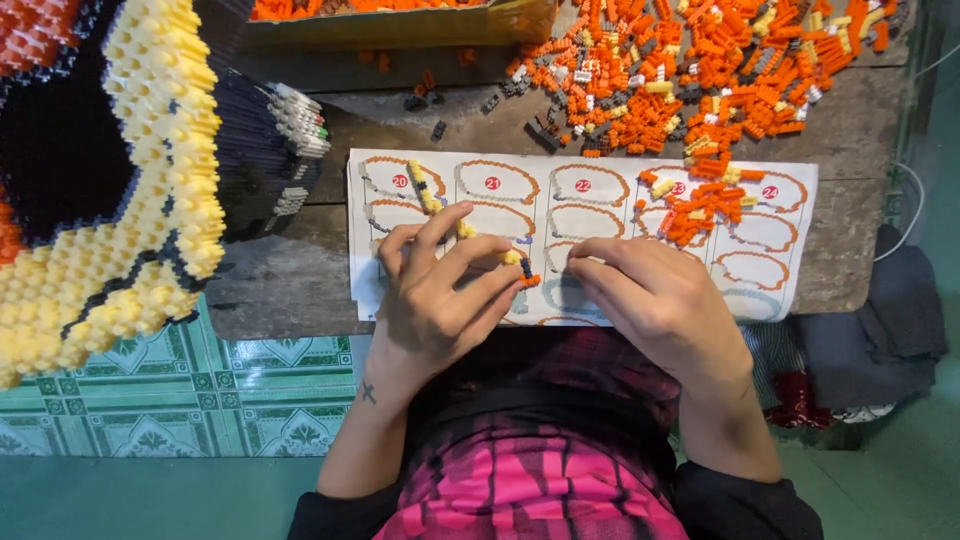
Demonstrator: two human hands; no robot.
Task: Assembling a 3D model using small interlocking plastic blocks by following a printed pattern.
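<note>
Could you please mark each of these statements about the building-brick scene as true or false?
1. The left hand holds a curved strip of yellow bricks. True.
2. The instruction sheet lies on the tiled floor. False: it lies on the wooden table.
3. The loose brick pile is mostly blue. False: it is mostly orange.
4. A small cluster of orange bricks rests on the sheet. True.
5. The right hand rests on the sheet. True.

Large yellow-black brick model, loose orange brick pile
</note>
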